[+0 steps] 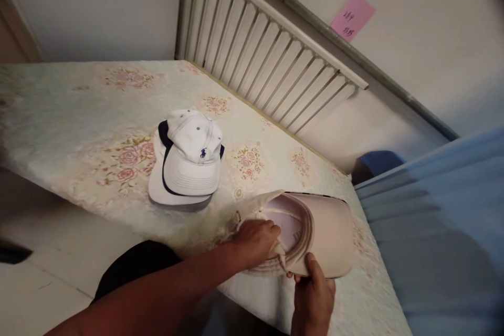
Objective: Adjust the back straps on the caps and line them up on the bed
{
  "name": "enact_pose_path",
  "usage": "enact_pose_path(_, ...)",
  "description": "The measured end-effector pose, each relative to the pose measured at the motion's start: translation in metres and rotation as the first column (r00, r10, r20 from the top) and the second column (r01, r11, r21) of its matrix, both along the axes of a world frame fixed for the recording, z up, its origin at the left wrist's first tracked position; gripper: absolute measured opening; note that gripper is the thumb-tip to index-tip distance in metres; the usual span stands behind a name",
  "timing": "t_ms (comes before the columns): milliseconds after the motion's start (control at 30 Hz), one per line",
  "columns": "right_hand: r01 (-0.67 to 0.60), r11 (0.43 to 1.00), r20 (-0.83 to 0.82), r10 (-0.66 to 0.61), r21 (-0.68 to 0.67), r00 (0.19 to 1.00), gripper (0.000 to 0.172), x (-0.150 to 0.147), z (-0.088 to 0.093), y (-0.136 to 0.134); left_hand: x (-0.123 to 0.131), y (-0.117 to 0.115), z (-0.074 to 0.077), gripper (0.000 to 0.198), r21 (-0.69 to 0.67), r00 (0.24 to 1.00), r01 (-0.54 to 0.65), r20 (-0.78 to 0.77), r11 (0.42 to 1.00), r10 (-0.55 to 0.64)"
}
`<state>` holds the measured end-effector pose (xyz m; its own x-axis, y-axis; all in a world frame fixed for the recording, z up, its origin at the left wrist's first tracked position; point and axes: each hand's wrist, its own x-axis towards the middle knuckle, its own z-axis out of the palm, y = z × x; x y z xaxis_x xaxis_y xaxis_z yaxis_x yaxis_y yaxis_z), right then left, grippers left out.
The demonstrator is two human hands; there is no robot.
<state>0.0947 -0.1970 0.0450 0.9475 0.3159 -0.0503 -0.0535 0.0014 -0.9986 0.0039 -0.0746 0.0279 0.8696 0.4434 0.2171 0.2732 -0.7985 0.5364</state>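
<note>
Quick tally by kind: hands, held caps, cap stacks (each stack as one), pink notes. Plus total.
Hands: 2 (left hand, right hand)
Held cap: 1
Cap stack: 1
Pink note: 1
Total: 5

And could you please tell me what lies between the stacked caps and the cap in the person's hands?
In the head view, only the flowered cover shows between the stacked caps and the held cap.
</note>
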Motion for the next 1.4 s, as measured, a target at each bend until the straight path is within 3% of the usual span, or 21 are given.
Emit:
enact_pose_path(133,-0.154,0.975,-0.030,0.151,-0.157,0.988,0.030,0.007,-0.014,0.000,0.004,-0.006,-0.015,0.023,-0.058,0.993,0.007,-0.120,0.998,-0.014)
enact_pose_path(267,-0.159,0.967,0.080,0.178,-0.201,0.981,0.036,0.009,-0.022,-0.004,0.008,-0.009,-0.016,0.024,-0.133,0.996,0.038,-0.077,0.990,-0.049)
enact_pose_path(400,-0.186,0.947,0.079,0.213,-0.262,0.974,0.038,0.004,-0.015,-0.005,0.008,-0.010,-0.008,0.023,-0.156,0.995,0.060,-0.073,0.986,-0.073)
enact_pose_path(533,-0.159,0.921,0.142,0.221,-0.355,0.965,0.042,0.000,-0.007,-0.003,0.010,-0.013,-0.012,0.024,-0.124,0.997,0.025,-0.063,0.992,-0.033)
enact_pose_path(700,-0.152,0.915,0.170,0.228,-0.373,0.959,0.045,0.000,-0.009,-0.003,0.012,-0.016,-0.022,0.026,-0.108,0.997,-0.053,-0.066,0.993,0.046)
enact_pose_path(900,-0.151,0.915,0.163,0.225,-0.374,0.961,0.048,-0.001,-0.012,-0.001,0.011,-0.013,-0.017,0.027,-0.074,0.981,-0.111,-0.165,0.991,0.098)
enact_pose_path(1200,-0.126,0.899,0.147,0.204,-0.419,0.968,0.046,0.005,-0.016,0.001,0.009,-0.011,-0.043,0.051,-0.060,0.984,-0.043,-0.174,0.997,0.032)
enact_pose_path(1400,-0.140,0.883,0.149,0.228,-0.448,0.962,0.050,0.006,-0.016,0.002,0.012,-0.008,-0.048,0.054,-0.038,0.977,-0.033,-0.213,0.999,0.024)
